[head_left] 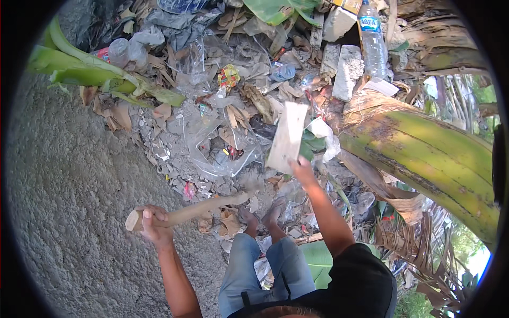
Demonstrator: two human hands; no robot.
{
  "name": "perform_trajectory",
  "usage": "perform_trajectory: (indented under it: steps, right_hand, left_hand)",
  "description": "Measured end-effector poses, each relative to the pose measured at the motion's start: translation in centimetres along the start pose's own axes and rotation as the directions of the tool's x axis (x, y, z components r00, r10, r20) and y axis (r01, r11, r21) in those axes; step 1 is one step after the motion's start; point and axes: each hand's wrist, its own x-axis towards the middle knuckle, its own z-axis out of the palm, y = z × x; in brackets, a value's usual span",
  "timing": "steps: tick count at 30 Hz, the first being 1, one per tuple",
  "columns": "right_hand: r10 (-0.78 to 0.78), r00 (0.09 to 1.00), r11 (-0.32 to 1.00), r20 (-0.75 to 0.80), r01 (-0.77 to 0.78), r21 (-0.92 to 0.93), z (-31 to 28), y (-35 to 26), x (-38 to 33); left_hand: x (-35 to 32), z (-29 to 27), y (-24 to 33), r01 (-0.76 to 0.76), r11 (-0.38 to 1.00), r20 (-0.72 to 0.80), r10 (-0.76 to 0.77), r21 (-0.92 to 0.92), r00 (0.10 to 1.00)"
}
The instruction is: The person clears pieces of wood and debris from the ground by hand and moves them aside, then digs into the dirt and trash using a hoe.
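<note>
My left hand [154, 220] is wrapped round one end of a thick wooden handle [204, 208], beside the rough grey wall. The handle slants rightward over the litter; its far end is blurred, so I cannot tell what sits there. In my right hand [301, 170] is a flat, pale rectangular board [288, 135], gripped at its lower edge, with the rest pointing away from me. Below the board lie clear plastic sheeting [220, 164], dry leaves and grey rubble. A crumpled white plastic piece [327, 140] is just right of the board.
A rough grey wall [79, 175] fills the left side. From the right, a thick green-yellow banana trunk [424, 151] reaches inward. Concrete chunks [349, 71] and a clear plastic bottle [374, 47] lie at the far right. A cut green stalk [95, 71] rests far left. My feet [273, 212] stand among litter.
</note>
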Motion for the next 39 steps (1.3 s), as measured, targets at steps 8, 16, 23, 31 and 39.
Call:
perform_trajectory:
  steps: [8, 16, 23, 31, 39]
  right_hand:
    - [0.09, 0.305, -0.132, -0.948, -0.94, -0.315, -32.5, -2.1, -46.3]
    - [0.266, 0.514, 0.481, -0.815, -0.804, -0.35, -33.6, 2.9, -42.7]
    - [0.145, 0.973, 0.981, 0.181, -0.118, -0.153, 0.7, -1.2, -25.5]
    - [0.278, 0.957, 0.888, -0.085, -0.289, -0.357, -2.2, -5.8, -26.7]
    - [-0.096, 0.887, 0.794, -0.452, -0.206, -0.572, -12.9, -5.8, -24.0]
  left_hand:
    - [0.9, -0.5, 0.6, -0.007, 0.999, 0.03, 0.006, 0.038, 1.0]
    - [-0.5, 0.7, 0.5, -0.017, 0.989, 0.008, 0.016, 0.145, 1.0]
    - [-3.2, 2.4, 0.3, -0.022, 0.968, 0.015, 0.018, 0.249, 1.0]
    - [-4.5, 3.8, 0.8, 0.045, 0.958, 0.053, -0.062, 0.284, 0.997]
    - [-4.7, 5.2, 1.8, 0.0, 0.924, 0.121, -0.049, 0.382, 0.991]
